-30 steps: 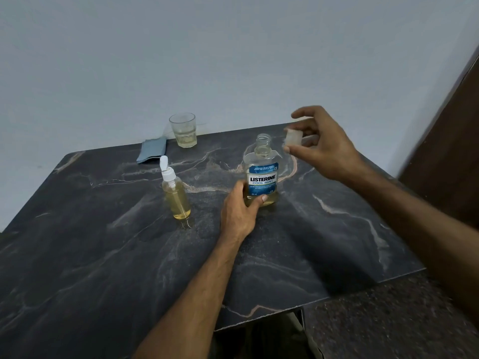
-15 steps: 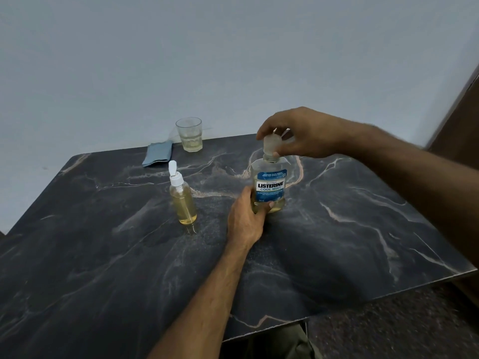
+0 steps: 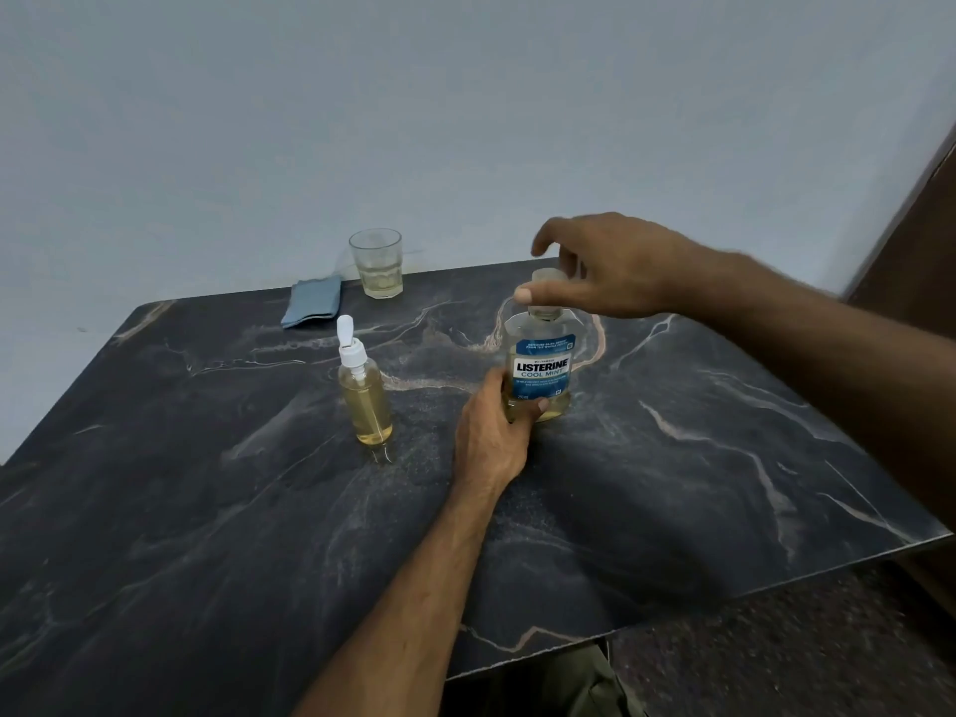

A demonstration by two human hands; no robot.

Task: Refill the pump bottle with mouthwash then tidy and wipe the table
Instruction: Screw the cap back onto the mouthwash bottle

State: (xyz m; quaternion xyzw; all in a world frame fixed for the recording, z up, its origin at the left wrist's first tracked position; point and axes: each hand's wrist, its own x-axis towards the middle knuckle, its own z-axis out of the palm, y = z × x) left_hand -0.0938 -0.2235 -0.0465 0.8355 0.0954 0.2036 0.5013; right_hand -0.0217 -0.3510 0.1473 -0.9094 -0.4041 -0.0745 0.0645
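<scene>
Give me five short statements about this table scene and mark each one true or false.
1. The left hand holds the base of the clear Listerine mouthwash bottle. True.
2. The right hand has its fingers around the clear cap on that bottle's neck. True.
3. The small clear pump bottle with the white pump top is empty. False: it holds yellowish liquid.
4. The folded blue cloth lies under the pump bottle. False: it lies at the table's far edge, beside the clear drinking glass.
5. The dark marble-patterned table stands against a pale wall. True.
</scene>
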